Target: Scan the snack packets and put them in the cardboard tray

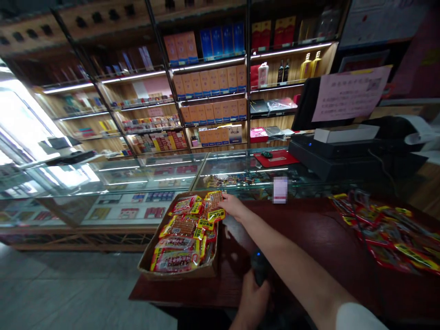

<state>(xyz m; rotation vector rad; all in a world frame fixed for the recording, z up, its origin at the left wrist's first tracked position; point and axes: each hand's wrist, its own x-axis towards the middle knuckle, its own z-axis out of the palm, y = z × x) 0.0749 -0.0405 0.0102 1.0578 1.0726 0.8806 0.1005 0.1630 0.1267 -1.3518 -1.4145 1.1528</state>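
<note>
My right hand [232, 205] reaches over the far right corner of an open cardboard box [177, 275]. Its fingers are closed on the edge of a snack packet [213, 204] with yellow and red printing. More packets of the same sort [180, 227] lie heaped in the box, their clear windows showing brown food. Low in the view, my left hand [253, 293] is wrapped round the handle of a black barcode scanner [260, 266], which has a small blue light. The scanner is just left of my right forearm, above the dark red counter [292, 220].
A loose pile of similar packets [395, 229] spreads over the counter's right side. Behind it are a till [343, 153] and a monitor with a pink notice [350, 96]. A glass display case [158, 172] borders the far edge, and shelves of boxes [213, 82] stand beyond.
</note>
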